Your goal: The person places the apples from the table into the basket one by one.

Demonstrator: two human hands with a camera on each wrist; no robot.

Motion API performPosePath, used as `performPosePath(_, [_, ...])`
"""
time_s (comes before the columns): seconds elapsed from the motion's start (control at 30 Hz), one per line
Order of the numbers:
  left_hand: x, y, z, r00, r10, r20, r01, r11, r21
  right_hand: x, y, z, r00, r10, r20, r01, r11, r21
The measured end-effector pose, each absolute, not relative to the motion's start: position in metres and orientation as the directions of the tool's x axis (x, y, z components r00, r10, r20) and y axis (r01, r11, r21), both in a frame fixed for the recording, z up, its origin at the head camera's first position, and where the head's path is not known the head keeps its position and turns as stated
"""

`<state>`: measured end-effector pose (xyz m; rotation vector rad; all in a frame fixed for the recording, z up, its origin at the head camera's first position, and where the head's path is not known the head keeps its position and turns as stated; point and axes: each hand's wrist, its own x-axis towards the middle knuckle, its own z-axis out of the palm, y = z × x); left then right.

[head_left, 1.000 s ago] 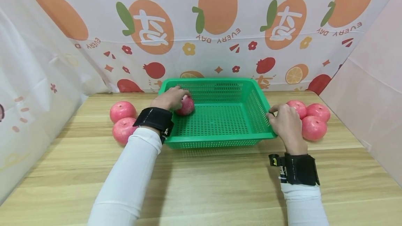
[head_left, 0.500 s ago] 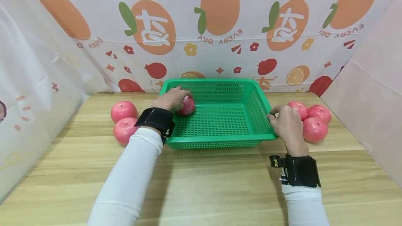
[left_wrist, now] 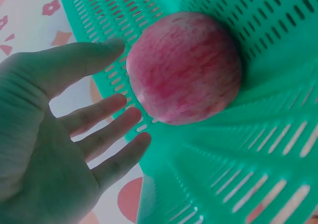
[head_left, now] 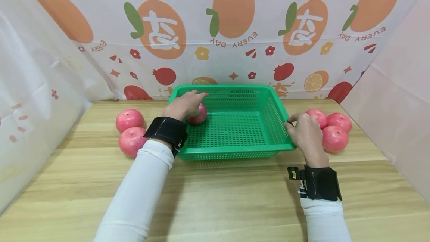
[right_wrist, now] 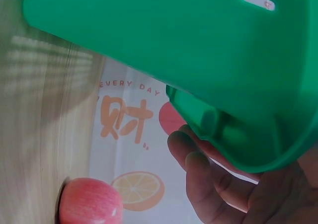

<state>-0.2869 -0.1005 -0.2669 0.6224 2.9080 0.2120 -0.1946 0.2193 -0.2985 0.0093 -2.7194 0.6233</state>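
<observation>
A red apple (head_left: 201, 115) rests in the left end of the green perforated plastic basket (head_left: 235, 148). Just over it is my left hand (head_left: 186, 104), its fingers spread and extended. In the left wrist view a gap shows between that hand (left_wrist: 54, 139) and the apple (left_wrist: 184, 67). At the basket's right side my right hand (head_left: 306, 135) grips the rim. The right wrist view has its fingers curled at the edge of the basket (right_wrist: 174, 40), with part of the hand hidden behind the rim.
Two apples (head_left: 130, 120) stand on the wooden table (head_left: 228, 197) left of the basket. Three more apples (head_left: 335, 138) cluster to the right, close beside my right hand. Behind the basket hangs a fruit-print cloth (head_left: 231, 59), with pale cloth along both sides.
My left hand has let go of the apple; its fingers have straightened and lifted off it. The apple stays in the basket, and my right hand keeps its place on the rim.
</observation>
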Motion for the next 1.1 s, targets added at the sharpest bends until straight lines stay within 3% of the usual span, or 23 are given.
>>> performPosePath(0.37, [-0.282, -0.109, -0.256, -0.893, 0.449, -0.022, 0.442, 0.885, 0.147, -0.194, 0.219, -0.3, -0.93, 0.065, 0.363, -0.093, 0.912, -0.401])
performPosePath(1.1, [-0.272, -0.117, -0.234, -0.877, 0.481, -0.01, 0.476, 0.87, 0.126, -0.194, 0.22, -0.301, -0.922, 0.05, 0.384, -0.116, 0.91, -0.397])
